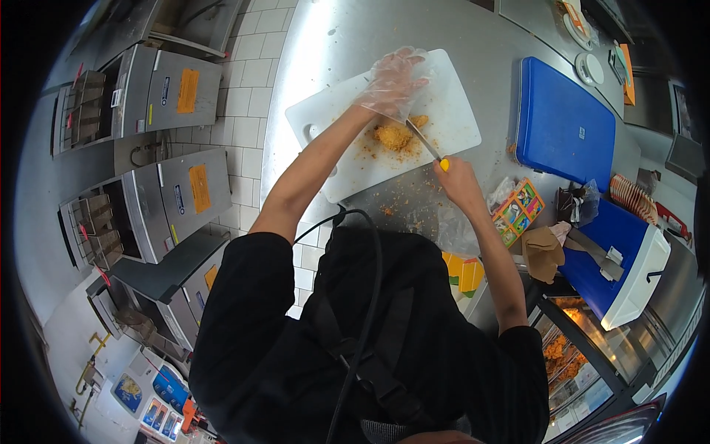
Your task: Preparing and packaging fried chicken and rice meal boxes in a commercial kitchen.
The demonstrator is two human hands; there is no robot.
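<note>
A white cutting board [452,105] lies askew on the stainless steel counter. On it sits a golden breaded piece of food [392,137], with crumbs scattered around. A smaller breaded piece [420,120] is on the far side of the knife blade. My bare right hand [457,180] grips a yellow-handled knife [426,142] at the board's near right edge; its blade slants between the two pieces. Over the board's far part, my left hand [395,82], in a clear plastic glove, has its fingers apart. Nothing shows in it, and its palm side is hidden.
On the steel counter [355,33], a blue lidded case [566,119] stands right of the board. Nearer are a colourful printed box [518,212], clear plastic bags [457,230] and a brown paper bag [542,252]. Deep fryers [183,91] line the left wall. A black cable [377,250] crosses my front.
</note>
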